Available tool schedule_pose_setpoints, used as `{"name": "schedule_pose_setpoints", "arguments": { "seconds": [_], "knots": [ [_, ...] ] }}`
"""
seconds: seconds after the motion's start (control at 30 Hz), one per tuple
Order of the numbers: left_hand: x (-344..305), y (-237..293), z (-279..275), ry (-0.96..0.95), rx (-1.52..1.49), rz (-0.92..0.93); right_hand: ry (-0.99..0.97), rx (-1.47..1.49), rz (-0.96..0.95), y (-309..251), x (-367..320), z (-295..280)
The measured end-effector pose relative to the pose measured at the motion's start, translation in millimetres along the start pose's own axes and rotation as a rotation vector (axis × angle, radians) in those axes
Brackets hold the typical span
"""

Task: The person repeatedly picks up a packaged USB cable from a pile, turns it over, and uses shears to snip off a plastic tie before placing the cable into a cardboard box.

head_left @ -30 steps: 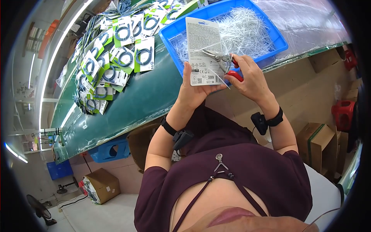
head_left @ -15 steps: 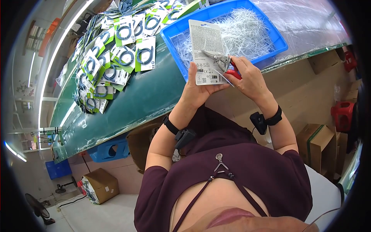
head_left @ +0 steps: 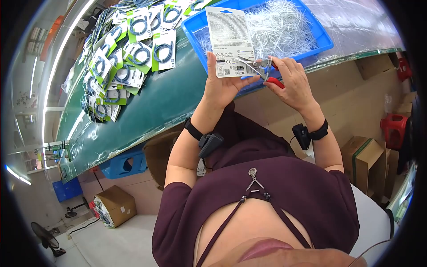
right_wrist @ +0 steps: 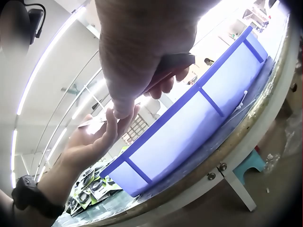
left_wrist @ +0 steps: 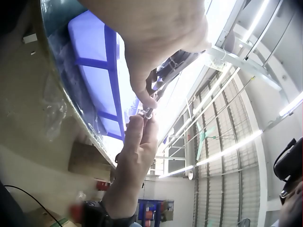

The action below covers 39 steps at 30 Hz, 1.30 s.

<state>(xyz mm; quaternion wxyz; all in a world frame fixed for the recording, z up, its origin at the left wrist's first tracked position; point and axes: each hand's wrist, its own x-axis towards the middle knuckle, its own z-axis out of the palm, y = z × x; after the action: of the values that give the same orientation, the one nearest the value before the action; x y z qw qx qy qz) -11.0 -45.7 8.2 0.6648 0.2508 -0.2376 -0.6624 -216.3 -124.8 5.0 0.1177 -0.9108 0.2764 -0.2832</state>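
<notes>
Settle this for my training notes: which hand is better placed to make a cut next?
Probably the right hand: it already grips the red-handled cutters, which reach across the card in the head view. The left hand is busy holding the card near its lower end.

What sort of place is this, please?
Probably a packing workshop: carded cables lie heaped on the green worktop, beside a blue tray of white strips, and the right hand holds red-handled pliers.

Bright tube lights (left_wrist: 229, 148), glare, fisheye edges
</notes>
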Motion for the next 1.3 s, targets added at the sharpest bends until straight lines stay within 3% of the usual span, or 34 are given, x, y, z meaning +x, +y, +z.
{"name": "schedule_pose_setpoints", "arguments": {
  "seconds": [0.33,0.47,0.67,0.8,0.93,1.07,1.3],
  "knots": [
    [7.3,-12.4,-15.1,-0.058,-0.144,-0.063,0.033,0.044,-0.001,6.5,-3.4,6.0],
    [10.4,-13.0,-22.2,-0.067,0.018,-0.063,0.042,0.091,0.009,6.6,-4.1,4.8],
    [10.4,-2.0,-27.1,0.021,0.089,0.066,-0.039,0.250,0.118,-1.4,-5.0,-4.4],
    [14.9,7.3,-31.0,0.136,0.070,0.135,0.031,0.287,0.135,6.6,-9.1,0.2],
    [12.3,9.5,-29.7,0.134,0.039,0.219,0.113,0.116,0.286,17.1,-9.0,-3.2],
    [10.7,5.6,-23.8,0.084,0.058,0.272,0.132,-0.027,0.134,-2.2,-2.1,-20.9],
    [7.9,-2.3,-12.4,0.062,0.059,0.267,0.126,-0.122,0.039,-16.8,4.5,-15.1]
  ]
}}
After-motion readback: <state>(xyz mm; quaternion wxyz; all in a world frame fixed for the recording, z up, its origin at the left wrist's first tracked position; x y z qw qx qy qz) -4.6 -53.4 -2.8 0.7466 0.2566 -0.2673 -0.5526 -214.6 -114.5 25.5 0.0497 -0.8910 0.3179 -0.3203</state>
